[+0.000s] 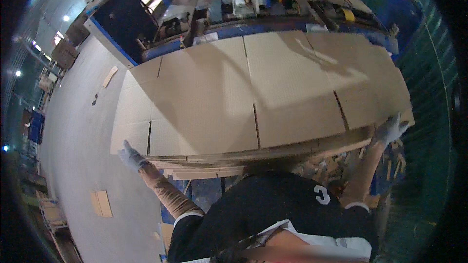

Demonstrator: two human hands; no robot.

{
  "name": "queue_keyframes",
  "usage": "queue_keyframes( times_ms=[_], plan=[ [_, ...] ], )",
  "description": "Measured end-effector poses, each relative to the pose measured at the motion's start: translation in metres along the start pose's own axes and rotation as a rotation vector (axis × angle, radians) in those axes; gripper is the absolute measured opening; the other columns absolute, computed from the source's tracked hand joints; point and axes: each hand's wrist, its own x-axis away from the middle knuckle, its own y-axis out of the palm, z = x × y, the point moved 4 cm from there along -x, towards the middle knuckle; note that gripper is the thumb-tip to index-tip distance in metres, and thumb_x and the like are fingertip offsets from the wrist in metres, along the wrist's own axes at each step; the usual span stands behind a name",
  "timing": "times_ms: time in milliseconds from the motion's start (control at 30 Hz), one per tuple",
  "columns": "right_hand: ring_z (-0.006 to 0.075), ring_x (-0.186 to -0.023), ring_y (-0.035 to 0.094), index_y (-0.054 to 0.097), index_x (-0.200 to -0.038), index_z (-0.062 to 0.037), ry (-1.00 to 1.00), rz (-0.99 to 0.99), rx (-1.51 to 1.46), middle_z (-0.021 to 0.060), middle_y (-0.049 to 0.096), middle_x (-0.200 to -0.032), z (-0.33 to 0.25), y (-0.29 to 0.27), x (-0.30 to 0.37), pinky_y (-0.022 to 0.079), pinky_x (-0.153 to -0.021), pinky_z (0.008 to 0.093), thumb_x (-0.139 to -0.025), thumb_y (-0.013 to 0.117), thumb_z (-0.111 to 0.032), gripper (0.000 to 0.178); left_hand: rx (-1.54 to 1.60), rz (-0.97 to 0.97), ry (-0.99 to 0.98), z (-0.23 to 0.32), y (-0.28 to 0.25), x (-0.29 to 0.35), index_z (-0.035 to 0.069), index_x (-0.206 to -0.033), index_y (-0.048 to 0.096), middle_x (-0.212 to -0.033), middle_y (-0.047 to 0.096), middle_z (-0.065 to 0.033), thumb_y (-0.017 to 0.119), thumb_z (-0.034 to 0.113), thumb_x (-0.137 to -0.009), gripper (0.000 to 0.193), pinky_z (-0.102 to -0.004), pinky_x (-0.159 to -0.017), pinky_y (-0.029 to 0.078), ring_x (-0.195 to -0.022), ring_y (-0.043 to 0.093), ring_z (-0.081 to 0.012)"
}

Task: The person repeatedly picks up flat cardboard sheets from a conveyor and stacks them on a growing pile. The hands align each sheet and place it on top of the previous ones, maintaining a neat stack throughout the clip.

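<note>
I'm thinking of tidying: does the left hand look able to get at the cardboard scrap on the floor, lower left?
Probably not without bending: the left hand is at a corner of the cardboard sheet, while the scrap lies below on the floor.

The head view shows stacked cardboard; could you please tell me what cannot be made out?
All in the head view:
Top cardboard sheet: underside hidden, facing down.
Lower sheets: mostly covered by the top one.
Blue machine: far parts cut off by the upper edge.
Left hand and right hand: small and blurred, so exact grip unclear.
</note>
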Motion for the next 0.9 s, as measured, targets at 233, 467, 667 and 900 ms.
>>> queue_keyframes(
  times_ms=[233,467,667,900],
  plan=[
    [0.0246,-0.110,0.055,0.051,-0.126,0.0041,-0.263,-0.568,0.345,0.0136,0.057,-0.121,-0.099,0.063,0.006,0.044,-0.094,0.0359,-0.088,0.059,-0.015,0.043,1.275,-0.553,-0.084,0.013,-0.010,0.000,-0.001,-0.126,0.050,-0.115,0.058,-0.0161,0.059,0.027,-0.089,0.048,-0.0445,-0.090,0.047,-0.109,0.054,-0.0263],
    [0.0284,-0.115,0.056,0.063,-0.113,-0.0018,-0.686,-1.200,0.749,0.0153,0.061,-0.120,-0.185,0.084,0.148,0.044,-0.093,0.0392,-0.083,0.060,-0.015,0.033,0.742,-0.711,0.659,0.090,-0.079,0.139,0.002,-0.115,0.063,-0.114,0.064,-0.0146,0.059,0.005,-0.085,0.030,-0.0343,-0.086,0.050,-0.098,0.063,-0.0237],
    [0.0319,-0.118,0.053,0.061,-0.113,-0.0141,-0.985,-1.863,0.676,0.0087,0.059,-0.125,-0.093,0.090,0.228,0.047,-0.094,0.0438,-0.078,0.061,-0.020,0.035,0.108,-0.862,1.477,0.157,-0.061,0.238,0.010,-0.126,0.057,-0.136,0.048,-0.0211,0.054,0.000,-0.077,0.050,-0.0510,-0.109,0.028,-0.128,0.043,-0.0406],
    [0.0329,-0.119,0.051,0.057,-0.120,-0.0117,-1.077,-1.925,0.661,0.0096,0.057,-0.125,-0.058,0.105,0.212,0.040,-0.101,0.0469,-0.080,0.062,-0.043,0.051,0.029,-0.925,1.655,0.171,-0.031,0.227,0.017,-0.133,0.051,-0.140,0.045,-0.0180,0.053,0.006,-0.080,0.054,-0.0520,-0.109,0.027,-0.129,0.041,-0.0389]
  ],
)
